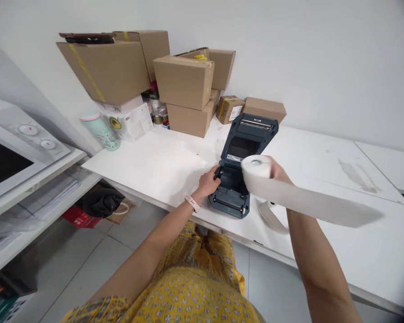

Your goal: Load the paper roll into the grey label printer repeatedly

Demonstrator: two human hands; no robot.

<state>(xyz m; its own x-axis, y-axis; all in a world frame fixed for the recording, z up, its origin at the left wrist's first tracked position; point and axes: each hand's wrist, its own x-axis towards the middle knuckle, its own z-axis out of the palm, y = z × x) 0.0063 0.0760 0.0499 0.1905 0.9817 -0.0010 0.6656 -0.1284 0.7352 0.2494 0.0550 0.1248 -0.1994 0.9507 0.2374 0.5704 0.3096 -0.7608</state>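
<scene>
A dark grey label printer [230,207] stands on the white table with its lid tilted up and its inner bay exposed. My left hand [209,181] grips the printer's left side, thumb over the edge of the bay. Above the printer's right side, my right hand [278,171] holds a roll of white label paper [256,169], its fingers partly hidden behind the roll. A long, slightly blurred paper tail runs from the roll to the right, in front of my right wrist. Beside the printer lies a curled white strip [271,217], partly covered by my forearm.
Cardboard boxes [183,83] are stacked against the wall at the back left. A mint tumbler [103,132] stands near the table's left end. Farther left, a white microwave [23,139] sits on a shelf unit. The table's front edge [262,246] runs just before my body.
</scene>
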